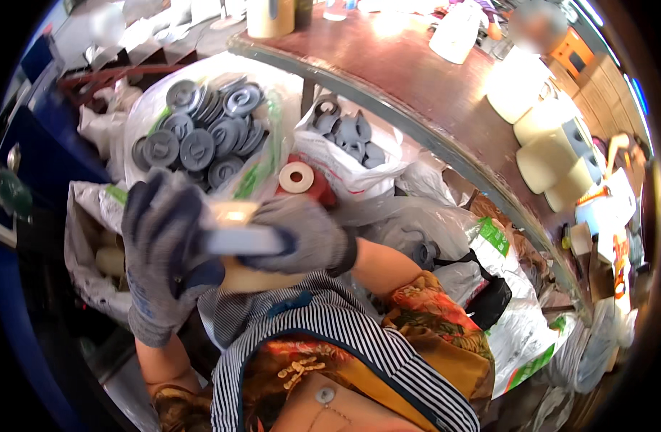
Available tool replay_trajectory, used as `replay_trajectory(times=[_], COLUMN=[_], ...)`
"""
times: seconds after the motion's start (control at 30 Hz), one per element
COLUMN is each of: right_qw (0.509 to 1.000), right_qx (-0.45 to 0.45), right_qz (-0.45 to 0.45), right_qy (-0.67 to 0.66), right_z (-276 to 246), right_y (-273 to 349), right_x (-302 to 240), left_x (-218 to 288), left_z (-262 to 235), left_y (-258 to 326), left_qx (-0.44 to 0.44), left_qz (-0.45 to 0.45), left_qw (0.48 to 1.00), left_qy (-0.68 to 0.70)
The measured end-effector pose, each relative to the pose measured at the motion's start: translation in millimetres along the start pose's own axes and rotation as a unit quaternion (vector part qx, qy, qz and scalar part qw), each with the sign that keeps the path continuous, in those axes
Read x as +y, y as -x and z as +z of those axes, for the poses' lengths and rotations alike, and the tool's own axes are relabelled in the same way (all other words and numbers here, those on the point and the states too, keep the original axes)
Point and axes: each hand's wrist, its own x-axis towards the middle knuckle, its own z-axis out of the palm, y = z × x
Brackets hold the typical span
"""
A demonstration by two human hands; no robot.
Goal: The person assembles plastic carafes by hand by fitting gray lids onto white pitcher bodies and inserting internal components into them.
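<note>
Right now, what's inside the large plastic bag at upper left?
Round grey lid-like pieces lie heaped in the plastic bag. Whatever sits beneath the top ones is covered and cannot be seen.

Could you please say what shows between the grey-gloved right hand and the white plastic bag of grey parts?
In the head view, a red object with a cream ring at its left shows between the right hand and bag.

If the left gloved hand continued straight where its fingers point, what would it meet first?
Probably the grey round lids in the plastic bag beyond the left hand, though depth is unclear.
</note>
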Motion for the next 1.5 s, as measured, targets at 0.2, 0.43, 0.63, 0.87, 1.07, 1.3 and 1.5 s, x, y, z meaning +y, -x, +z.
replay_trajectory(times=[0.2,0.43,0.63,0.87,1.07,1.3,1.5], right_qw=[0.845,0.758,0.945,0.701,0.517,0.513,0.572], right_qx=[0.518,0.447,-0.048,-0.006,0.326,0.132,0.17], right_qz=[0.083,0.095,0.224,0.691,0.764,0.765,0.784], right_qy=[0.105,0.465,0.235,0.179,0.209,0.366,0.173], right_z=[-165,-345,-142,-28,-72,-66,-59], right_y=[33,63,155,455,466,526,517], right_x=[1,169,97,261,272,339,317], left_x=[-73,-119,-114,-97,-105,-83,-47], left_z=[99,248,228,231,225,216,181], left_y=[58,148,144,135,145,141,133], left_qx=[0.167,0.019,0.057,0.085,0.103,0.162,0.003], left_qz=[-0.296,-0.355,-0.34,-0.336,-0.373,-0.471,-0.298], left_qw=[0.899,0.925,0.923,0.928,0.911,0.83,0.939], left_qy=[0.277,0.134,0.169,0.137,0.142,0.253,0.17])
